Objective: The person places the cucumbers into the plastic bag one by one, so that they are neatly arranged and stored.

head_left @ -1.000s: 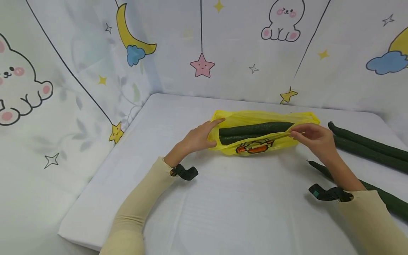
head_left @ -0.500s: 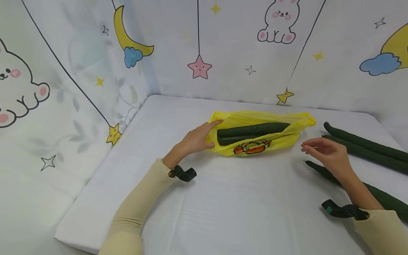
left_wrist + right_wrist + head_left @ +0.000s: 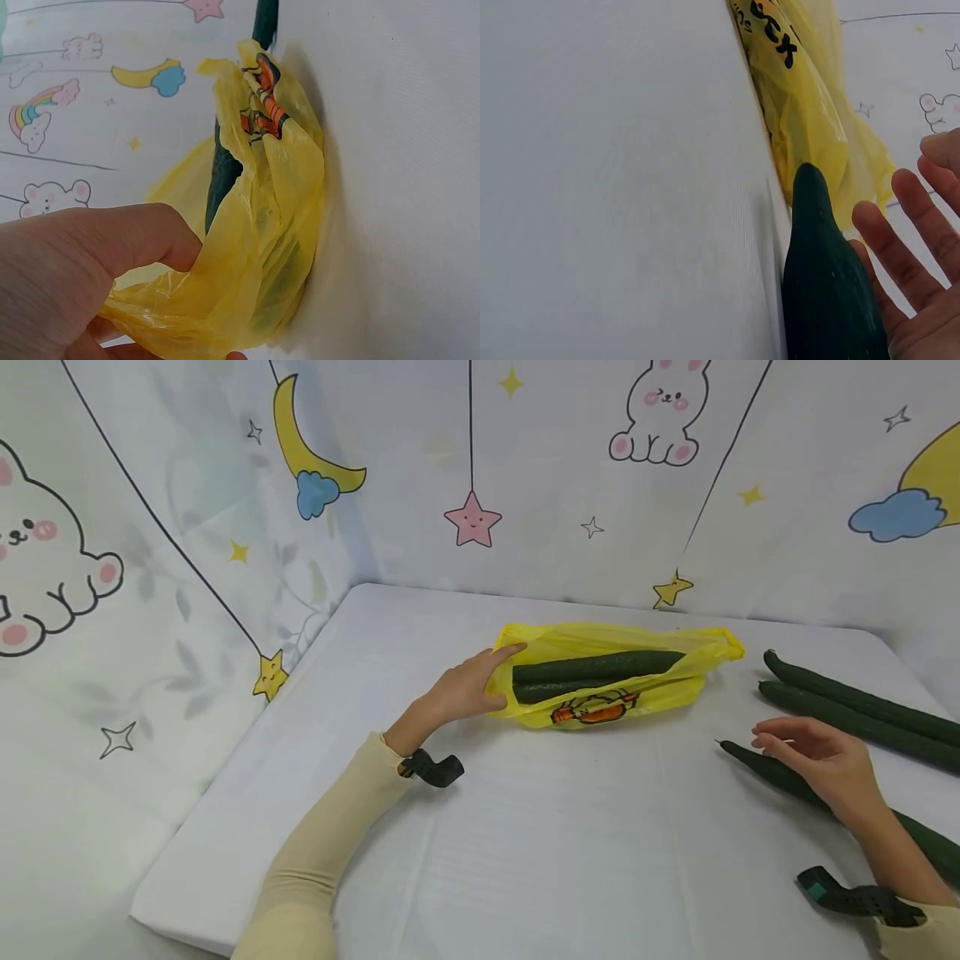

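A yellow plastic bag (image 3: pixel 663 695) with an orange print lies on the white table, its mouth spread open upward. Two dark green cucumbers (image 3: pixel 600 668) show side by side inside it. My left hand (image 3: pixel 467 685) grips the bag's left end, the thin plastic (image 3: pixel 225 247) bunched between thumb and fingers in the left wrist view. Over a single cucumber (image 3: pixel 761 767) at the right, my right hand (image 3: pixel 828 764) hovers with loosely bent fingers, holding nothing. In the right wrist view a cucumber (image 3: pixel 829 292) lies right beside the spread fingers (image 3: pixel 900 259).
Two more cucumbers, a rear one (image 3: pixel 847 692) and one just in front of it (image 3: pixel 832 712), lie nearly parallel on the right side of the table (image 3: pixel 555 852). A white wall cloth (image 3: pixel 540 460) printed with cartoon figures stands behind and to the left.
My right hand has let go of the bag's front edge and moved right and toward me, over the single cucumber. My left hand keeps its grip on the bag's left end.
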Demonstrator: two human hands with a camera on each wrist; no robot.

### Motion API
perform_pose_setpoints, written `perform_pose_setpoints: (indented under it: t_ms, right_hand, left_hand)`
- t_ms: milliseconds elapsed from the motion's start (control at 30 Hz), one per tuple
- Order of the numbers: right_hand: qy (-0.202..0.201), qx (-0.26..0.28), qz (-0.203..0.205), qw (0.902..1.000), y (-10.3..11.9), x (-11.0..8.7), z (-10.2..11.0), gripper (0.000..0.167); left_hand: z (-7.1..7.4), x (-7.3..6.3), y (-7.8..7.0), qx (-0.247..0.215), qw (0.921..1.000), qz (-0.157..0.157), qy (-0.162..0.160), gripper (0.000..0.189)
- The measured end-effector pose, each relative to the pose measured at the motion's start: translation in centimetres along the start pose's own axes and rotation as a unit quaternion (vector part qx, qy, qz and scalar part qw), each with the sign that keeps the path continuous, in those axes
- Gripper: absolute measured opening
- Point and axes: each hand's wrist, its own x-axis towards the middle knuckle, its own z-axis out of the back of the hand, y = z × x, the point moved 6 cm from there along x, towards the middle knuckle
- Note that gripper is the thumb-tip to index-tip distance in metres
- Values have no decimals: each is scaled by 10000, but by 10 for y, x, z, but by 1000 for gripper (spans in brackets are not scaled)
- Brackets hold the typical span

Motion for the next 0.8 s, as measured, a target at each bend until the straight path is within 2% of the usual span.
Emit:
perform_pose_setpoints:
  t_ms: [300,500,633,800]
  right_hand:
    - [83,-555,-424,9975,-14,-12,14,28]
    - [135,-828,-323,9959,-17,-18,24,28]
    - [476,-977,-195,9939,-19,-22,27,29]
    - [940,-1620,-242,9820,-25,-27,36,32]
  left_hand:
    - [-1,0,0,-24,10000,37,16,78]
    - [-1,0,1,-55,10000,19,27,79]
    - [-2,0,1,-58,10000,34,57,79]
    - [-4,2,3,-102,9999,88,88,79]
